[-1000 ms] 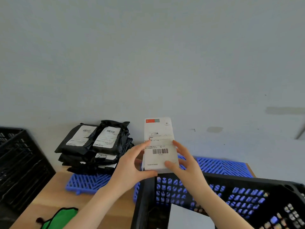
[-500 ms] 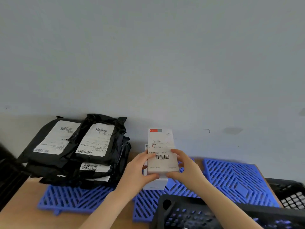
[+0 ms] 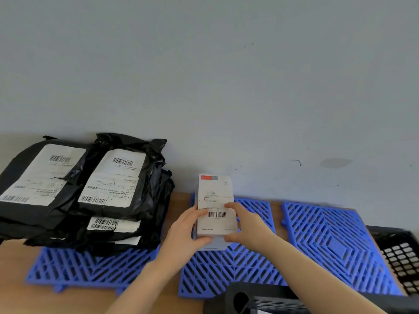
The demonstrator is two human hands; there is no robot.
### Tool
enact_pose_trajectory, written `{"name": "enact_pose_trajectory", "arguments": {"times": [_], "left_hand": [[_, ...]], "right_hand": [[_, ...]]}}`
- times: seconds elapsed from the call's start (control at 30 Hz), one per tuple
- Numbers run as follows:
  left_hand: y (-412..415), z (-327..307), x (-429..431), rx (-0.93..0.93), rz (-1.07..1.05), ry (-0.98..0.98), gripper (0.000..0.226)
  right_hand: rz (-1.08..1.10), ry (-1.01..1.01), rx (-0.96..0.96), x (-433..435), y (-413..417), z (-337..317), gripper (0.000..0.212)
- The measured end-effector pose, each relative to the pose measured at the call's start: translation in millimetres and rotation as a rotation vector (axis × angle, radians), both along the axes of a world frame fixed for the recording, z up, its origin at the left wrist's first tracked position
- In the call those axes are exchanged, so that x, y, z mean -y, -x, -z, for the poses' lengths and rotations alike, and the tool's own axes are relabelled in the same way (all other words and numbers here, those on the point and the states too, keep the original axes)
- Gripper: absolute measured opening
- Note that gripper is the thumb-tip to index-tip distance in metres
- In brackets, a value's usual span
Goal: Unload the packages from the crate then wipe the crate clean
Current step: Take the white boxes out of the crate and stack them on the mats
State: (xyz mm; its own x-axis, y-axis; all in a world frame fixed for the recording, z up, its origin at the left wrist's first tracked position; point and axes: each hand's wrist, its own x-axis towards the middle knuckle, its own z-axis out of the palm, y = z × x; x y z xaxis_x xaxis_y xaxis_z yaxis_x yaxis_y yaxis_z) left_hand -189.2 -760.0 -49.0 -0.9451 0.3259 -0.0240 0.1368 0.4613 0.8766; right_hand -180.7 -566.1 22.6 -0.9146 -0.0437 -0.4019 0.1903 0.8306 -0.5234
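A white box package (image 3: 215, 196) with a barcode label sits low over the middle blue grid mat (image 3: 226, 268). My left hand (image 3: 184, 234) grips its left side and my right hand (image 3: 247, 225) grips its right side, thumbs at the near end. Whether the box rests on the mat I cannot tell. To the left, a stack of black mailer bags (image 3: 95, 196) with white labels lies on another blue mat (image 3: 90, 266). Only the black crate's rim (image 3: 283, 298) shows at the bottom edge.
A third blue grid mat (image 3: 335, 243) lies to the right on the wooden table (image 3: 22, 295). Another black crate (image 3: 399, 257) stands at the far right. A grey wall runs directly behind the table.
Both hands carried the white box out of the crate, forward and down to the middle blue mat. The view tilted so the crate dropped to the bottom edge.
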Motion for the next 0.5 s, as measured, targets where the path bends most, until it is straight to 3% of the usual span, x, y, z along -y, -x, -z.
{"name": "enact_pose_trajectory", "arguments": {"times": [0.33,0.5], "left_hand": [[6.9,-2.6,-3.2,-0.016,0.017,0.068,0.064],[-9.1,-25.1,4.1,-0.044,-0.006,0.135,0.065]], "right_hand": [[0.004,0.057,0.023,-4.9,3.7,6.8,0.087],[-0.002,-0.087,-0.054,-1.4,-1.1,-6.6,0.082]]}}
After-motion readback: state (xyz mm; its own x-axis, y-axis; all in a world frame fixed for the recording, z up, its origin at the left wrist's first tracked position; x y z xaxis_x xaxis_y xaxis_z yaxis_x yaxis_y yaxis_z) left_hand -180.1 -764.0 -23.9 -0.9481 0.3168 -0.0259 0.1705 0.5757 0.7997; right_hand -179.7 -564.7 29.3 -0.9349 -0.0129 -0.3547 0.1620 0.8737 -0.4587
